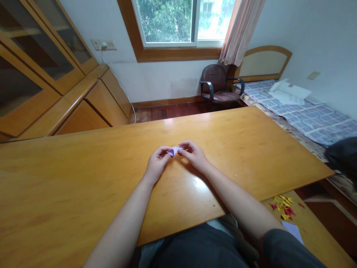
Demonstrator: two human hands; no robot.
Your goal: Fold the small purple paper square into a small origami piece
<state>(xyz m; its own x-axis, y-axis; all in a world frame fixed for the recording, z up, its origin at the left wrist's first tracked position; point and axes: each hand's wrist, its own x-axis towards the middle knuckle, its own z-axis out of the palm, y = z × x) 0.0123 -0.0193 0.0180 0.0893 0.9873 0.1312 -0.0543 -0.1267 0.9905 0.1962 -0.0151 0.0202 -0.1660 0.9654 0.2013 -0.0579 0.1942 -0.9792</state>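
A small piece of folded purple paper (174, 150) is held just above the wooden table (92, 178), near its middle. My left hand (158, 160) pinches its left corner, with the fingers curled behind it. On the other side my right hand (193, 154) grips the right corner between thumb and fingers. The paper has pointed ends and a darker fold that opens toward me. Parts of it are covered by my fingertips.
Beside the table at lower right, a lower wooden surface (320, 230) carries several yellow and red folded paper pieces (284, 206) and purple paper (292, 230). Beyond stand a chair (216, 82), a bed (306, 119) and, at left, a cabinet (80, 115).
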